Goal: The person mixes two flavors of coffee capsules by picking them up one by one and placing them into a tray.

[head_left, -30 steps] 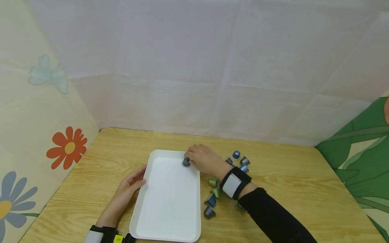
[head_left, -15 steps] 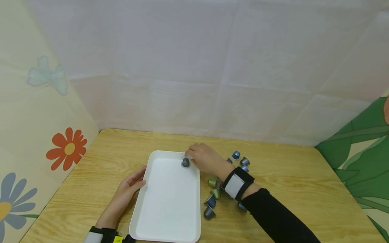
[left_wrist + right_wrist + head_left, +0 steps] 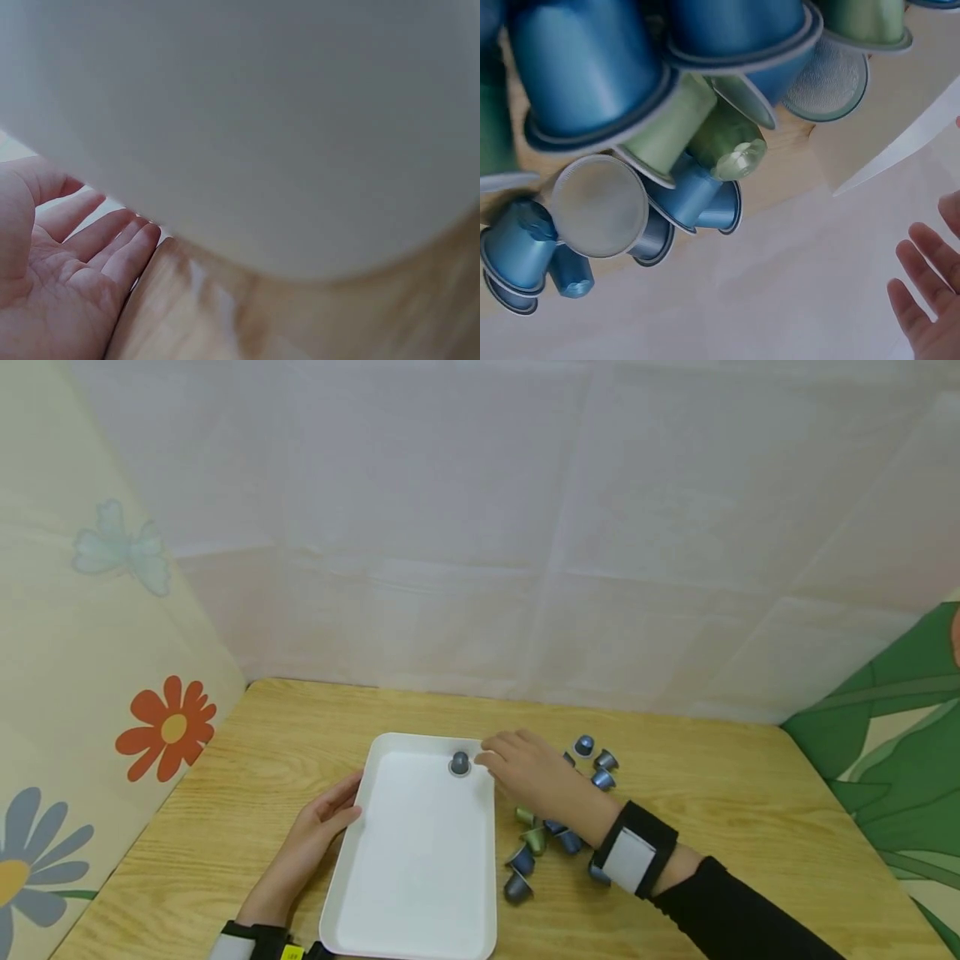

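Note:
A white rectangular tray (image 3: 414, 860) lies on the table, with one dark grey-blue coffee capsule (image 3: 460, 762) standing near its far right corner. My left hand (image 3: 320, 823) touches the tray's left edge, its thumb at the rim; the left wrist view shows the fingers (image 3: 133, 251) extended beside the tray. Just right of that capsule, my right hand (image 3: 531, 772) hovers over the tray's right rim, holding nothing. Its fingers (image 3: 928, 259) are loosely spread in the right wrist view. Blue, grey and green coffee capsules lie right of the tray, some hidden beneath the right forearm.
Near the tray's right side are a grey capsule (image 3: 517, 887) and a green capsule (image 3: 534, 840). Farther back stands a blue capsule (image 3: 584, 745). The wooden table (image 3: 720, 827) ends at a white cloth backdrop (image 3: 450, 527), with patterned panels at both sides.
My right hand has let go of the capsule, leaving it in the tray, and has drawn back to the right. The left hand and tray have hardly moved.

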Demonstrator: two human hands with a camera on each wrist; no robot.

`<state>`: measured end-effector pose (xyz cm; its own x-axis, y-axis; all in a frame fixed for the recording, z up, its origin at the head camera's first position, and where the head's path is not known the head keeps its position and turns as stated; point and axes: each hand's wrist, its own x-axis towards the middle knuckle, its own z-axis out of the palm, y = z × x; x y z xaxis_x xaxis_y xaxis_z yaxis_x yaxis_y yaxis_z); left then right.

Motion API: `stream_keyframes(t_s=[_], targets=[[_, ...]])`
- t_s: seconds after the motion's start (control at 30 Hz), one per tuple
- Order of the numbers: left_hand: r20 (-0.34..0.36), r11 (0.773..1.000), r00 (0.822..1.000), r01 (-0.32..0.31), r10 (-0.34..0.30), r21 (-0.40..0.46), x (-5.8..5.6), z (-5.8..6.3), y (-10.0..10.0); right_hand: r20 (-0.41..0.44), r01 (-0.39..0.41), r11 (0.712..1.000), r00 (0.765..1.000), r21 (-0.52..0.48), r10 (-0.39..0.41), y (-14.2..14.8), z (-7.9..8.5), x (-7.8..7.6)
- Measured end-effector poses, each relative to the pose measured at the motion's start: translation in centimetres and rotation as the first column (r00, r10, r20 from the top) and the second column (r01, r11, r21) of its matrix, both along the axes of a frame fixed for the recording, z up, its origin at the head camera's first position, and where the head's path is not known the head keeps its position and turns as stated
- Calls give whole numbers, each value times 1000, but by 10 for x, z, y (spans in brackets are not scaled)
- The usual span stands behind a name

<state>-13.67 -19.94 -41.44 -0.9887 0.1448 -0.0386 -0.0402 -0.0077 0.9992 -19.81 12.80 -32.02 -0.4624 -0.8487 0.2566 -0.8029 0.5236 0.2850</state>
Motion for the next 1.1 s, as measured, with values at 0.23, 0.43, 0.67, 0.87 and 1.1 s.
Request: stream_keyframes(t_s=[0.23,0.43,0.67,0.87,1.1], targets=[[5,1000,1000,-9,9,1,0,-2,1,1,-34,999,999,-2,34,26,-6,22],[2,1000,1000,-9,9,-7,0,-3,2,-32,-50,998,998,-49,48,52,-12,39],[7,1000,1000,-18,18,-6,0,-1,0,1,-76,993,997,-95,77,80,-15,54],[4,1000,1000,-10,10,-2,1,0,1,12,-84,993,996,-82,85,99,-18,65],[13,1000,1000,-15,15,-3,-1,1,1,54,-103,989,993,-106,109,116,-22,76]])
